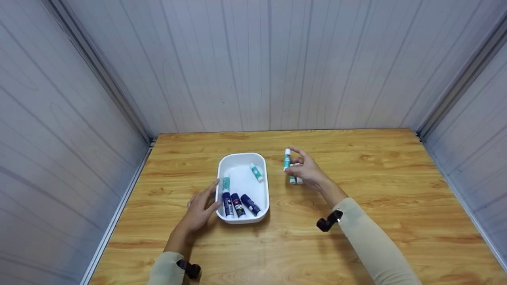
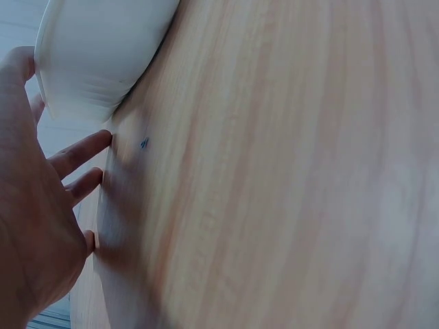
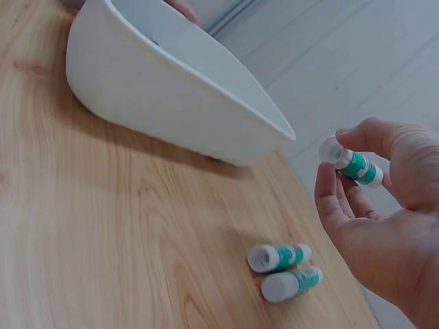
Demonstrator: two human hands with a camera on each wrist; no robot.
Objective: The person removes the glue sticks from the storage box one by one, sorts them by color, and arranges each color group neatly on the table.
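Observation:
A white tray (image 1: 263,186) sits mid-table and holds two white-and-teal tubes and three dark tubes. My left hand (image 1: 202,208) rests open against the tray's left side, fingers straight; the left wrist view shows the fingers (image 2: 82,152) beside the tray wall (image 2: 103,55). My right hand (image 1: 303,168) is right of the tray and pinches a white-and-teal tube (image 1: 286,158), lifted off the table, seen as a tube (image 3: 353,164) between thumb and fingers. Two more teal tubes (image 3: 285,271) lie on the wood below that hand.
The wooden table (image 1: 380,186) is boxed in by grey panelled walls on three sides. The tray's outer wall (image 3: 164,103) stands left of the two loose tubes. Small black cameras are strapped on both wrists (image 1: 328,222).

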